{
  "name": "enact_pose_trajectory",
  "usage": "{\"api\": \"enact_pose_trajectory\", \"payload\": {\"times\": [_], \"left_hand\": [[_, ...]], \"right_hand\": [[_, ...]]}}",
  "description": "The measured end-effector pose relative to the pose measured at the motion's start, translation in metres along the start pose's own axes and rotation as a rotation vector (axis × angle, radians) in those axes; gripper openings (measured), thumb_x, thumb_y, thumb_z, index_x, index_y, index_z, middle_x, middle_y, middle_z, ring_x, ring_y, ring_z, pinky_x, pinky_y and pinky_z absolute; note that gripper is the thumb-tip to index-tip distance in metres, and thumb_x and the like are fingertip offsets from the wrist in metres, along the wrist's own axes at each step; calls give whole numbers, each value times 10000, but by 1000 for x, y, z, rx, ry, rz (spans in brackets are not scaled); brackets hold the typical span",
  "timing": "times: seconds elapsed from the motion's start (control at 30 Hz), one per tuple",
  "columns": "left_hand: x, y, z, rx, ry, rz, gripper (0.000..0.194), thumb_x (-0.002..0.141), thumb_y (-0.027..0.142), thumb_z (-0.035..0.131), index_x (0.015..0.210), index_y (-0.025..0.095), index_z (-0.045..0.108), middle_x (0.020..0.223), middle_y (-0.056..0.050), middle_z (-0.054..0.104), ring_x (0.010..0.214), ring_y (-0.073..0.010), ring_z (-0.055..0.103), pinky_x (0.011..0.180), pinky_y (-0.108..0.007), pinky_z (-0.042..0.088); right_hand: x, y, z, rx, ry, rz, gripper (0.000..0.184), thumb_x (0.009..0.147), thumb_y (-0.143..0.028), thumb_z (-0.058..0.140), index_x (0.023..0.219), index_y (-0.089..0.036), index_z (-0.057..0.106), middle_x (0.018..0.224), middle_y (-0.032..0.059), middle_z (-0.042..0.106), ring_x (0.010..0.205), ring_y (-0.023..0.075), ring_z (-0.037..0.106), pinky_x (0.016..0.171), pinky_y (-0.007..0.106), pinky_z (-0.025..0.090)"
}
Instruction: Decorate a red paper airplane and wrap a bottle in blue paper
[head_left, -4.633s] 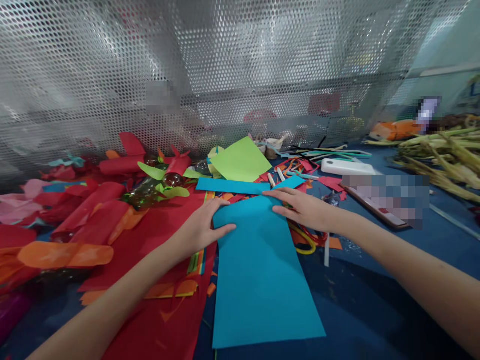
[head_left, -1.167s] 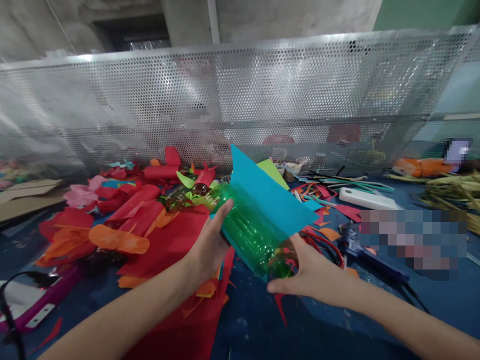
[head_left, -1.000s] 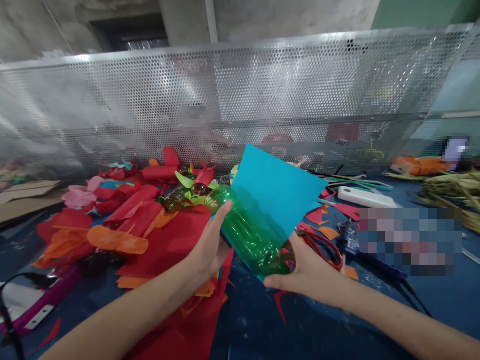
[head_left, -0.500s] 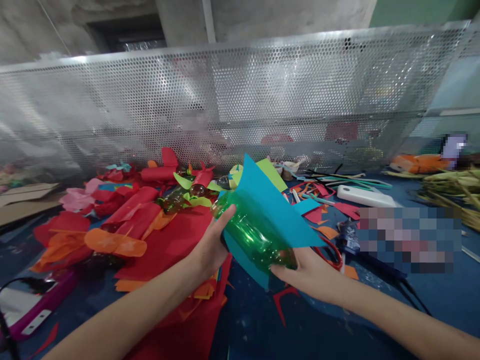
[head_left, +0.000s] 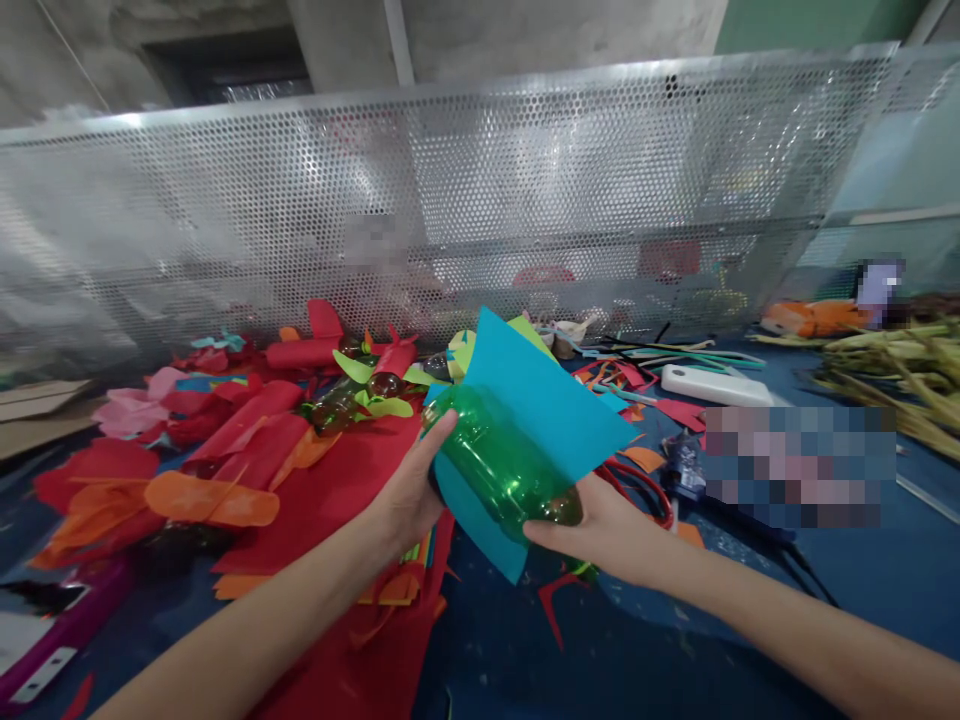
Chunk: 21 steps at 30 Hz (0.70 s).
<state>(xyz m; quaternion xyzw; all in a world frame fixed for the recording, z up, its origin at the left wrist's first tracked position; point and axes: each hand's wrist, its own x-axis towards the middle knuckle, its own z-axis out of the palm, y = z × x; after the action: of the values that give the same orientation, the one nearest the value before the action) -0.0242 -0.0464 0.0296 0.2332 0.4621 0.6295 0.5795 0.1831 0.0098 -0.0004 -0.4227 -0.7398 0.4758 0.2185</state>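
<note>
A green plastic bottle (head_left: 499,460) is held tilted above the table between my two hands. A blue sheet (head_left: 536,390), felt or stiff paper, lies behind the bottle and shows on both sides of it. My left hand (head_left: 420,480) grips the bottle's upper left end, its thumb on the near side. Around the lower right end, my right hand (head_left: 585,525) is closed with the thumb along the base. The fingers behind the bottle and sheet are hidden. Below my left hand lie red sheets (head_left: 322,510).
Bottle figures in red wrapping (head_left: 251,425) crowd the left side. A purple power strip (head_left: 71,630) lies front left. On the right are a glue gun (head_left: 686,465), red-handled scissors (head_left: 649,485) and a white case (head_left: 716,385). Perforated metal mesh (head_left: 480,190) stands behind.
The view has shifted slightly, so most things appear further left. The bottle and blue sheet have turned a little, and both hands keep their grip.
</note>
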Motion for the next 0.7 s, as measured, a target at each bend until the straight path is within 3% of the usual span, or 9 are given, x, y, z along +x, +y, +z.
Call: {"api": "enact_pose_trajectory", "payload": {"times": [0.17, 0.33, 0.43, 0.57, 0.7], "left_hand": [[0, 10, -2, -124, 17, -47, 835, 846, 853, 451, 1143, 134, 752, 967, -155, 818, 1123, -380, 722, 1026, -504, 539], [-3, 20, 12, -262, -54, 89, 903, 940, 807, 164, 1237, 156, 715, 1085, -150, 802, 1202, -362, 684, 1079, -517, 497], [-2, 21, 25, -251, -161, 149, 919, 902, 859, 156, 1311, 218, 672, 1200, -123, 775, 1274, -364, 637, 1116, -538, 463], [2, 13, 41, -166, -325, 159, 798, 945, 788, 312, 1437, 217, 575, 1285, -131, 738, 1344, -365, 582, 1163, -548, 409], [9, 1, 57, -180, -242, 61, 780, 966, 729, 365, 1438, 147, 580, 1222, -166, 760, 1318, -375, 603, 1156, -536, 418]], "right_hand": [[7, -6, -9, 292, 0, 171, 459, 573, -548, 855, 708, -264, 521, 727, -17, 539, 766, 243, 608, 705, 391, 529], [14, -13, -20, 533, -28, 160, 432, 717, -587, 746, 955, -242, 643, 926, 72, 683, 846, 259, 696, 756, 418, 595], [17, -16, -25, 668, -60, 115, 488, 794, -635, 659, 1020, -202, 655, 865, 73, 699, 801, 245, 709, 760, 417, 623], [18, -14, -26, 799, -112, 26, 489, 790, -641, 687, 1025, -213, 661, 868, 73, 718, 873, 273, 733, 824, 442, 630], [18, -9, -18, 780, -125, -67, 580, 719, -550, 822, 1174, -245, 632, 1104, 113, 735, 1075, 319, 716, 948, 498, 590]]}}
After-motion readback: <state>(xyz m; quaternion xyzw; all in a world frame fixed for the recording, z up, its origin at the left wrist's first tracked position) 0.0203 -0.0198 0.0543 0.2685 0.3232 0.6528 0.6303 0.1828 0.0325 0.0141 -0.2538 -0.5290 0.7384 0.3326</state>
